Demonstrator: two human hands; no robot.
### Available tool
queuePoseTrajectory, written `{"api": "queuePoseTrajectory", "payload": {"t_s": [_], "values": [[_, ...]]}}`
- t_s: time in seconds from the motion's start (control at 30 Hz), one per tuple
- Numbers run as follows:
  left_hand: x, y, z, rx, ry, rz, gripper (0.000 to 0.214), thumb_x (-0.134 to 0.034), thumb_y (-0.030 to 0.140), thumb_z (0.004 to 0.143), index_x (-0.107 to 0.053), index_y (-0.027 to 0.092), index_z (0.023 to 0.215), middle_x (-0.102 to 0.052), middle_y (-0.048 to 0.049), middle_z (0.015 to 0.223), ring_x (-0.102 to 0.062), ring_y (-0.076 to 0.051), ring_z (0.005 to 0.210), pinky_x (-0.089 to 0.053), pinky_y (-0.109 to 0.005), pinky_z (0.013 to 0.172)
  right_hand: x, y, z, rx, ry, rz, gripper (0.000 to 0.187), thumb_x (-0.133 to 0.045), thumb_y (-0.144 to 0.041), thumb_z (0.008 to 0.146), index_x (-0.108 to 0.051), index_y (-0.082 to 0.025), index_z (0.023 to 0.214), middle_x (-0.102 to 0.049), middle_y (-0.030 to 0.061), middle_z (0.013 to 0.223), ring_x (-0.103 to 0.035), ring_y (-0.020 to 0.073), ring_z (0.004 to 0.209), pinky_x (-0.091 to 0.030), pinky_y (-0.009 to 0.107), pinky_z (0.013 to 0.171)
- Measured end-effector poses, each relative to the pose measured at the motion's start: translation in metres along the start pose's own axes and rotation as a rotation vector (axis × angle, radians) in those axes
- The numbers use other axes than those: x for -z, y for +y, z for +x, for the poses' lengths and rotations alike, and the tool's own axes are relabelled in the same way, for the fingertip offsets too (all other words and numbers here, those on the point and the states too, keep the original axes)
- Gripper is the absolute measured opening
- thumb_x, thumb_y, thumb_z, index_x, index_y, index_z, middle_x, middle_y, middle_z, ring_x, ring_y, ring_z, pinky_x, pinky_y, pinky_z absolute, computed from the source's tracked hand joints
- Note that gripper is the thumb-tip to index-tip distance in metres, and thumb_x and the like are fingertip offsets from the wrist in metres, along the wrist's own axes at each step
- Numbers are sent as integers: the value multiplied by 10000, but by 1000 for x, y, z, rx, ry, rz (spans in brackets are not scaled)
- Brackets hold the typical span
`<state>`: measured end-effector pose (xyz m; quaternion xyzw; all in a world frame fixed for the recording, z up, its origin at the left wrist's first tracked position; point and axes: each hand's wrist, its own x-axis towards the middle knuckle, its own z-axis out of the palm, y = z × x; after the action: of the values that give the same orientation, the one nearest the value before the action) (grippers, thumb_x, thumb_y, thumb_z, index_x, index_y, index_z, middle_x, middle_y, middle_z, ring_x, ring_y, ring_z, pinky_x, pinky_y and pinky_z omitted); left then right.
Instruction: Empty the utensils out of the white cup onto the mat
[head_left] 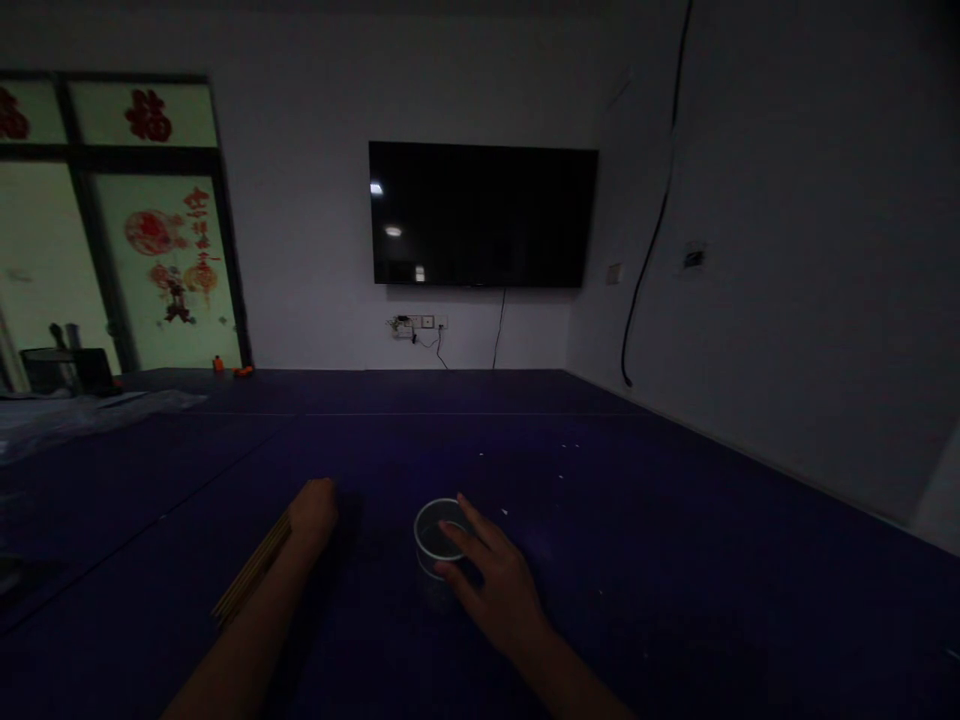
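My left hand (313, 515) is closed around one end of a bundle of thin yellowish sticks (253, 570). They slant down to the left beside my forearm, and the dim light hides whether they are pencils or chopsticks. To the right, a round dark cup (435, 572) with a pale rim stands upright on the dark blue surface (375, 640). At the cup's right side is my right hand (499, 585), its fingers spread over and around the rim. Whether the fingertips press on the cup is hard to tell. No sticks show inside the cup.
Small white scraps (504, 512) lie scattered beyond the cup. Clear plastic sheeting (97, 420) and a black box-like object (71, 370) are at the far left. Small orange items (218, 364) lie near the door. A television (484, 215) hangs on the wall; a black cable (651, 255) dangles at right.
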<state>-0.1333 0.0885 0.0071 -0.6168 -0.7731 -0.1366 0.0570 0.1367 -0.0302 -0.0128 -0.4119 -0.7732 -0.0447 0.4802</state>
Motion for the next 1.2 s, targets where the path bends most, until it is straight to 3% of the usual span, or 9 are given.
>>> {"api": "queuePoseTrajectory", "payload": {"t_s": [0.2,0.5,0.73,0.87,0.93,1.03,1.2], "values": [[-1,-17,15,-13,-62,-38,203,-485,150,821,-683,157,869,-707,-141,947,-670,-201,884,-459,-204,670,1,-1,0,4,1,-5,373,-613,-327,817,-603,-286,1187,-490,70,1360,-553,244,1139,-499,422,913],[3,-27,25,-62,-109,-80,175,-569,150,755,-708,175,860,-714,-120,984,-660,-194,925,-433,-185,666,1,-1,0,0,-8,-11,364,-593,-335,831,-593,-299,1192,-494,61,1357,-550,236,1143,-497,427,917],[6,-31,27,-68,-131,-102,154,-688,312,684,-696,188,775,-726,-81,861,-668,-183,802,-403,-183,573,0,0,0,1,-4,-8,379,-591,-337,830,-582,-300,1207,-497,61,1355,-538,240,1160,-485,431,932],[12,-19,20,-97,-77,-112,228,-636,388,742,-700,187,830,-713,-86,915,-654,-195,850,-433,-210,652,-1,1,-1,-8,-6,7,440,-588,-348,833,-527,-313,1268,-480,55,1370,-523,242,1179,-478,434,942],[16,-6,13,-132,33,-139,327,-528,444,827,-681,196,976,-676,-92,1063,-615,-201,983,-438,-232,766,-1,2,-1,-22,-15,23,482,-584,-362,835,-487,-313,1304,-454,56,1392,-508,245,1195,-476,437,945],[18,11,0,-195,221,-152,356,-505,452,842,-661,207,1048,-654,-98,1102,-578,-242,1054,-438,-285,826,-1,4,-1,-41,-32,49,517,-568,-383,845,-441,-308,1340,-403,60,1428,-477,245,1226,-470,436,955],[13,19,-13,-207,154,-103,295,-484,353,861,-666,169,1002,-655,-126,1084,-582,-268,1025,-430,-337,848,0,5,1,-60,-45,55,508,-549,-392,854,-439,-297,1341,-388,62,1438,-456,238,1245,-464,429,964]]}}
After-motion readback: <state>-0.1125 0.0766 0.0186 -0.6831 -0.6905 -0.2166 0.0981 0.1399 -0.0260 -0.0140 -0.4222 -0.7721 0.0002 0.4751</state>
